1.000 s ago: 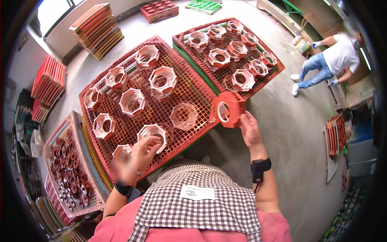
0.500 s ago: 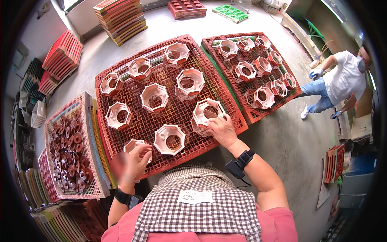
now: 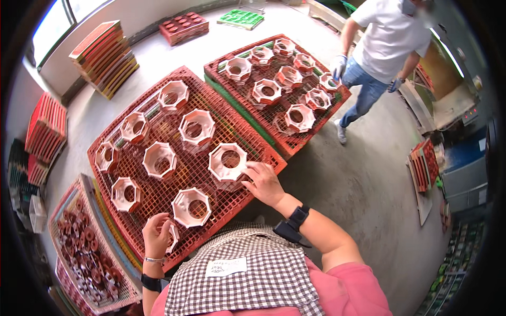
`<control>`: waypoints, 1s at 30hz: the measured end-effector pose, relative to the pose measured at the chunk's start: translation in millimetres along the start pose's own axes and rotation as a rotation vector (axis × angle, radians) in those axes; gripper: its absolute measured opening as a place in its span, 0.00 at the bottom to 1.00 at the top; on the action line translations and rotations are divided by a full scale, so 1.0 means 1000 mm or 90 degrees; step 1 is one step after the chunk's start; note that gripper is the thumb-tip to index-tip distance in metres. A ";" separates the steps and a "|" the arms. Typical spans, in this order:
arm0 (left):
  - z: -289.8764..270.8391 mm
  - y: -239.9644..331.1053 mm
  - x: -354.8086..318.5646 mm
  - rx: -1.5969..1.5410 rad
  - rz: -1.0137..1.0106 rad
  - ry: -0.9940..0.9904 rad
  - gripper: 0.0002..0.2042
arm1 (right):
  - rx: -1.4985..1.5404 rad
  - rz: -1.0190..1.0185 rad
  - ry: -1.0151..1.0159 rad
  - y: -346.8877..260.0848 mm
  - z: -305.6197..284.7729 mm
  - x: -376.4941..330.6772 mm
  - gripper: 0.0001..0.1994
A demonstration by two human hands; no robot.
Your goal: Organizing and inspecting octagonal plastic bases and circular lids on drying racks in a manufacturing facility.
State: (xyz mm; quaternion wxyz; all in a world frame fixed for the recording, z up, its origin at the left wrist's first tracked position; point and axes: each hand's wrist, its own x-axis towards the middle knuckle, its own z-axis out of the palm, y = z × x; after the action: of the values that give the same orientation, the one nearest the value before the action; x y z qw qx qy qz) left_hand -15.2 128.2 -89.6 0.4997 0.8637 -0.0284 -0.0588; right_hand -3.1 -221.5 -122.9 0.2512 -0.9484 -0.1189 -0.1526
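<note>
Head camera looked down on the big red grid tray point(image 3: 158, 210) that filled the centre and left of the frame, lying flat on stacked trays so its open lattice carried the octagonal moulds side by side without touching. A second red tray point(image 3: 247, 113) sat just beyond it, toward the upper middle, loaded with the same pale octagons in rows, each with a gap around it. A co-worker in a white shirt point(image 3: 387, 37) stood at the upper right, beside that far tray, gloved hands hanging near its corner. At the lower left of the frame a paler crate point(image 3: 68, 197) held a heap of small dark red rings, kept close to my left side. Stacks of flat trays point(image 3: 105, 55) leaned at the upper left, out of the way.

My right hand point(image 3: 263, 181) lay just right of centre, fingers spread and resting against the edge of the octagonal mould point(image 3: 227, 160) near the tray's right corner; the grip was loose, touching rather than clasping, as if squaring it in its place. My left hand point(image 3: 156, 237), at the lower middle, was closed around a small pale piece point(image 3: 173, 238) held upright at the tray's near edge, just beside another octagon point(image 3: 191, 207).
</note>
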 end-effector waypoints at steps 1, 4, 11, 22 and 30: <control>0.000 -0.001 0.001 -0.002 0.001 0.001 0.08 | 0.055 0.044 0.011 0.002 -0.008 -0.009 0.15; 0.002 0.000 0.007 0.025 0.009 -0.009 0.08 | 0.101 0.141 0.071 0.016 -0.017 -0.051 0.09; 0.018 0.007 0.023 0.035 0.035 -0.022 0.08 | 0.124 0.372 0.029 0.038 -0.021 -0.148 0.06; 0.037 -0.010 0.047 0.243 0.135 -0.023 0.14 | 0.060 0.445 0.017 0.062 -0.010 -0.216 0.07; 0.052 -0.018 0.058 0.241 0.075 -0.061 0.15 | 0.102 0.539 -0.021 0.059 -0.017 -0.221 0.06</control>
State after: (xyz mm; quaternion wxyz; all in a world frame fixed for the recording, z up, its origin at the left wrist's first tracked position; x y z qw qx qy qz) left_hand 35.9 86.5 -135.4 0.3287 0.9354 -0.1135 -0.0639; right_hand -193.8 -313.0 -211.6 0.3628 -0.8933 0.2652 -0.0109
